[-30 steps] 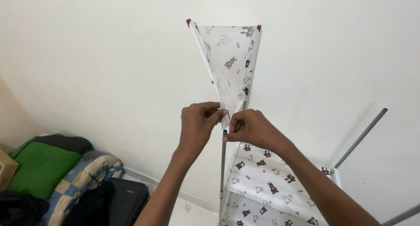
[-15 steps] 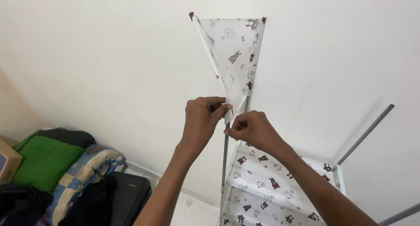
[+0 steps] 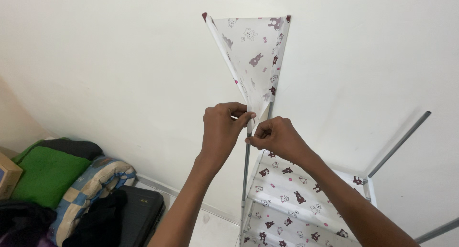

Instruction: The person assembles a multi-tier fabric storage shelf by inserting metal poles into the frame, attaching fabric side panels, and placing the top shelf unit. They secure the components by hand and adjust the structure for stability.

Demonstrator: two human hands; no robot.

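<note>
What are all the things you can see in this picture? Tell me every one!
Fabric shelf panel: one, white with brown bear print, held up against the wall at its lower corner.
Metal pole: one, grey, upright just below the hands.
Fabric shelves: at least two, same bear print, lower right.
Slanted poles: two, grey, right edge.
Folded bedding: one pile, green, black and checked, lower left.
Suitcase: one, black, on the floor.
Cardboard box: one, brown, far left.
Left hand: fingers pinching the panel's corner.
Right hand: fingers pinching at the pole's top.

white fabric panel [image 3: 256, 55] (maroon bear print), grey pole [image 3: 245, 170].
</note>
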